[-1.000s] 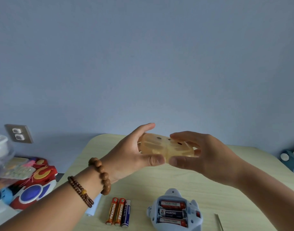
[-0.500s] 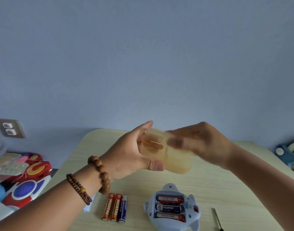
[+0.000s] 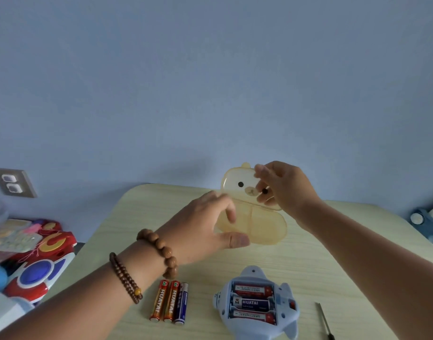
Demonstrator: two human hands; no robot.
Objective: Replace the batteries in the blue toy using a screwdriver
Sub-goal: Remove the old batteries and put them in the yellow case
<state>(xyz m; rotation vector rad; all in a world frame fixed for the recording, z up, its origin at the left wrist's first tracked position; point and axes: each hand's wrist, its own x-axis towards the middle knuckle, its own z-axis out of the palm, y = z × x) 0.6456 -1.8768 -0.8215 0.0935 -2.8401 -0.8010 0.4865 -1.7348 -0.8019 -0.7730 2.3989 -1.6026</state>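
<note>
left hand [image 3: 198,231] fingers clamp bear case [image 3: 264,227] base | right hand [image 3: 286,190] fingers pinch lid [image 3: 236,179] | blue toy [image 3: 288,317] likely light, stiff, slick; grip by sides

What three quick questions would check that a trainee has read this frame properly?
1. True or false: the battery compartment of the blue toy is covered.
2. Which hand holds the lid of the bear-shaped case? A. left hand B. right hand C. neither
3. How many loose batteries lie on the table beside the toy?

Key: 1 false; 2 B; 3 three.
</note>
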